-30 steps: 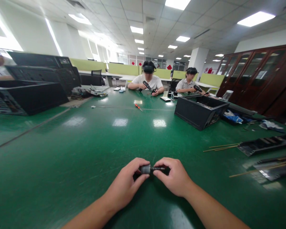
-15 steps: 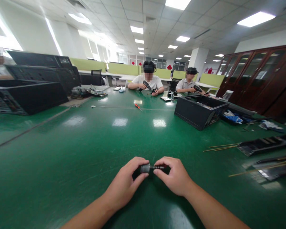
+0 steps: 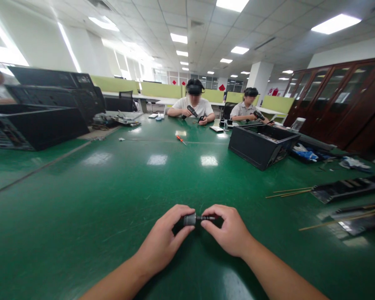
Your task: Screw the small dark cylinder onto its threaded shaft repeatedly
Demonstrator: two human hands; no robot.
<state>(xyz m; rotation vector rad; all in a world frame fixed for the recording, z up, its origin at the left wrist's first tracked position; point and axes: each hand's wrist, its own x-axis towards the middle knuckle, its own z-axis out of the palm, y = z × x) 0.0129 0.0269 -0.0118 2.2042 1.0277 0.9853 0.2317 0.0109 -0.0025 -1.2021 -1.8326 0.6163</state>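
Observation:
Just above the green table [image 3: 128, 179], both my hands meet at a small dark part. My left hand [image 3: 162, 237] is closed round a short grey-and-black cylinder [image 3: 190, 219], thumb below and fingers above. From its right end a thin dark ridged shaft [image 3: 206, 218] points right, lying level. My right hand [image 3: 228, 229] pinches the shaft between thumb and forefinger. The shaft's far end lies partly in the right hand's shadow, and the cylinder's left end is hidden by my left fingers.
A red screwdriver [image 3: 180, 139] lies farther off. A black computer case [image 3: 253, 146] stands at right, another [image 3: 50, 129] at left. Black trays [image 3: 346, 189] with thin brass-coloured rods [image 3: 290, 193] lie near right. Two people with power drills [image 3: 192, 111] sit across the table.

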